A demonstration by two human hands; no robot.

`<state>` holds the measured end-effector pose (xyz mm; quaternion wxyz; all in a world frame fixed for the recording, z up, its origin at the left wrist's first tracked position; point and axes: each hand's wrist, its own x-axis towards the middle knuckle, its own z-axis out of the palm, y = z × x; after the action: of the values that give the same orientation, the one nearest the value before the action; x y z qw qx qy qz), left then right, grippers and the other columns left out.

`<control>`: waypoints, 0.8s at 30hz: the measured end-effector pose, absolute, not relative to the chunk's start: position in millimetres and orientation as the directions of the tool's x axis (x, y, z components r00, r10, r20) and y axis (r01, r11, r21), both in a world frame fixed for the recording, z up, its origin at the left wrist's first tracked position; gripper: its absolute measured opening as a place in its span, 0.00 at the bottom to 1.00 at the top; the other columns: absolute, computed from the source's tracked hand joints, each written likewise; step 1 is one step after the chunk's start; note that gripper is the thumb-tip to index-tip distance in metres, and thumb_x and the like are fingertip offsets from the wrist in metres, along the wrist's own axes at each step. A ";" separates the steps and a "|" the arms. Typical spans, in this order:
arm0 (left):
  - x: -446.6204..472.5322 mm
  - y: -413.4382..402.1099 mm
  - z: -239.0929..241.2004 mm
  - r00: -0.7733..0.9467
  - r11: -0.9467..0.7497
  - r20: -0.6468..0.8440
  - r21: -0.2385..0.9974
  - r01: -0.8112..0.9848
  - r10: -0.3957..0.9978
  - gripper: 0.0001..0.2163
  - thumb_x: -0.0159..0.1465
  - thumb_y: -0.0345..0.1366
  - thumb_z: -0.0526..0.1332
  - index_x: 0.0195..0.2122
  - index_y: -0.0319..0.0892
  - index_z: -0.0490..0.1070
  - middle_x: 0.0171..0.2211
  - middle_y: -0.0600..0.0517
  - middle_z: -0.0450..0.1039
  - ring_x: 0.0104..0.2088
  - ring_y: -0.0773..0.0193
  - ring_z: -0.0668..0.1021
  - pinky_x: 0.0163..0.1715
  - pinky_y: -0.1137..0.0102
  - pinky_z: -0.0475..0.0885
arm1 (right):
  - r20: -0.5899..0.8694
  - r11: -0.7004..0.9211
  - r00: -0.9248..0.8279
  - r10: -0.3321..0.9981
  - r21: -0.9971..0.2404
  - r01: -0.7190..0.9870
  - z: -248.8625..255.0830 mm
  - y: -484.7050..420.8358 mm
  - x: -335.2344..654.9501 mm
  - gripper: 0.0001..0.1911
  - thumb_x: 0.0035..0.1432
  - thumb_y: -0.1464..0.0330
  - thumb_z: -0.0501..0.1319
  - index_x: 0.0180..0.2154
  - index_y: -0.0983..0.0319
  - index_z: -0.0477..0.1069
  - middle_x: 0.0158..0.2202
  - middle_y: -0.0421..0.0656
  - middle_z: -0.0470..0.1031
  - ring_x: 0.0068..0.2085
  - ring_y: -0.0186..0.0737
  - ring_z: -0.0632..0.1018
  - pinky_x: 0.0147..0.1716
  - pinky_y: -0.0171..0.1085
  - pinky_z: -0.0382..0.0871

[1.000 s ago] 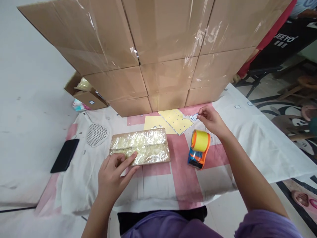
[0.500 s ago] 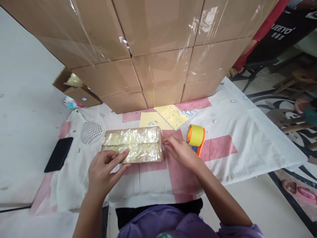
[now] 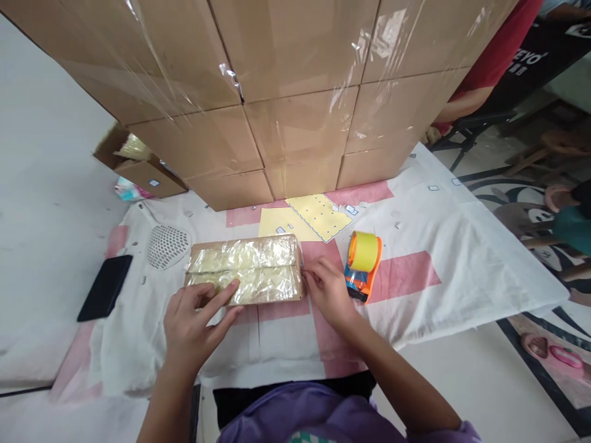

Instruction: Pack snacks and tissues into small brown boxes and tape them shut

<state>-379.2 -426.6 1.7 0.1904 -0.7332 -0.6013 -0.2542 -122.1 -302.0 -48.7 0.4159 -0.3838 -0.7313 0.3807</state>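
Note:
A small cardboard box [image 3: 265, 261] lies lengthwise on the table, its top covered in shiny, yellowish clear tape with a seam along the middle. My left hand [image 3: 196, 317] holds its near left part, forefinger pressing on top and thumb along the front side. At the box's right end, my right hand [image 3: 327, 292] has its fingertips pinched together against the end face; whatever they hold is too small or hidden. Just right of that hand stands an orange tape dispenser [image 3: 375, 264] with a roll of yellow tape [image 3: 364, 251].
Stacked cartons [image 3: 305, 135] wrapped in clear film rise behind the box. A white perforated scoop [image 3: 167, 246] and a black phone [image 3: 105, 288] lie at left, near an open carton [image 3: 148, 175]. Yellow sheets [image 3: 318, 215] lie beyond the box. Another person's red sleeve [image 3: 494, 61] shows at right.
My right hand has shifted slightly at the box's right end, uncovering more of the tape dispenser. My left hand keeps its hold. The other person's arm at right shows more.

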 end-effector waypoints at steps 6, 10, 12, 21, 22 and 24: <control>-379.0 -419.9 -4.0 0.181 -0.218 0.658 -0.027 0.976 0.731 0.21 0.63 0.33 0.70 0.58 0.50 0.75 0.34 0.52 0.71 0.30 0.63 0.70 0.34 0.65 0.62 | 0.271 0.328 -0.304 0.913 -0.932 0.155 -59.8 -330.4 -133.4 0.22 0.70 0.72 0.52 0.57 0.48 0.77 0.47 0.47 0.78 0.48 0.48 0.81 0.47 0.48 0.81; -383.4 -415.4 -5.7 0.193 -0.242 0.665 -0.019 0.970 0.721 0.20 0.63 0.34 0.70 0.56 0.49 0.76 0.33 0.52 0.72 0.30 0.62 0.69 0.34 0.64 0.62 | 0.264 0.378 -0.400 0.878 -0.895 0.239 -63.9 -334.4 -135.3 0.32 0.67 0.76 0.50 0.66 0.45 0.67 0.52 0.49 0.75 0.52 0.50 0.80 0.53 0.52 0.81; -387.5 -417.7 -9.6 0.158 -0.227 0.665 0.018 0.974 0.730 0.16 0.64 0.34 0.69 0.54 0.51 0.77 0.36 0.50 0.73 0.34 0.59 0.73 0.39 0.61 0.64 | 0.256 0.384 -0.415 0.873 -0.885 0.263 -64.7 -332.3 -129.5 0.34 0.66 0.78 0.52 0.68 0.46 0.65 0.56 0.49 0.74 0.56 0.51 0.79 0.57 0.53 0.79; -390.1 -426.8 -46.7 -0.810 0.017 0.128 0.986 0.168 0.573 0.16 0.69 0.49 0.59 0.49 0.44 0.74 0.44 0.49 0.73 0.46 0.56 0.75 0.45 0.62 0.74 | 0.099 0.258 -0.706 0.702 -0.958 0.123 -57.0 -299.0 -110.0 0.70 0.53 0.72 0.70 0.73 0.48 0.15 0.79 0.46 0.26 0.78 0.53 0.38 0.73 0.59 0.46; -391.1 -427.7 -47.1 -0.807 0.012 0.056 0.997 0.078 0.588 0.15 0.68 0.48 0.60 0.47 0.42 0.74 0.41 0.51 0.73 0.44 0.59 0.75 0.43 0.65 0.73 | 0.101 0.269 -0.728 0.678 -0.956 0.117 -55.6 -295.2 -116.2 0.73 0.51 0.72 0.72 0.73 0.49 0.13 0.79 0.48 0.27 0.78 0.53 0.39 0.73 0.59 0.47; -397.8 -430.0 -44.0 -0.821 -0.005 0.019 1.000 0.020 0.571 0.13 0.65 0.45 0.63 0.44 0.42 0.74 0.40 0.52 0.72 0.42 0.61 0.74 0.42 0.68 0.72 | 0.131 0.291 -0.731 0.670 -0.952 0.096 -50.4 -290.4 -128.0 0.77 0.47 0.71 0.74 0.72 0.50 0.12 0.78 0.52 0.33 0.77 0.54 0.44 0.72 0.57 0.51</control>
<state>-397.8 -430.0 -44.0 -0.2044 -0.2187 -0.6749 -0.6744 -128.0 -290.4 -50.4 0.2660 -0.2526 -0.7580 0.5394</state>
